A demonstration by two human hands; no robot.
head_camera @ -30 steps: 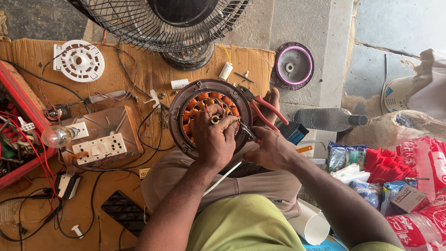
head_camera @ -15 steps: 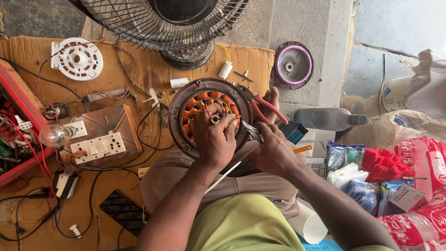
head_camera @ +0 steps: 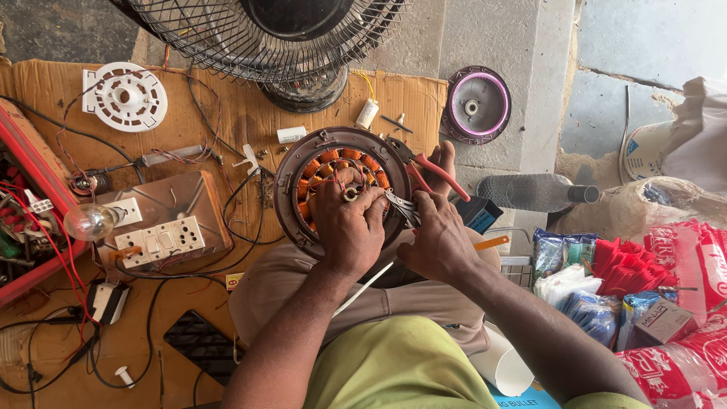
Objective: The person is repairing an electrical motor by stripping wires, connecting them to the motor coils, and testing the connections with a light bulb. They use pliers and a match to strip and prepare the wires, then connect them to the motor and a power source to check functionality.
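Copper-wound stator (head_camera: 342,163) under left hand (head_camera: 350,223)

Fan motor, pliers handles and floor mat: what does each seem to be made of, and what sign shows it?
Fan motor: orange coils look like glossy copper wire, in a dull brown, probably metal ring. Pliers handles: smooth red coating, likely plastic or rubber. Floor mat: matt brown cardboard, ribbed and creased.

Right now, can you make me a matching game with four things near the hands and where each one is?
Things:
1. pliers
2. light bulb
3. fan grille
4. motor winding

Places:
A. under the left hand
B. top of the picture
C. in the right hand
D. far left, beside the switch board

Pairs: 1-C, 2-D, 3-B, 4-A
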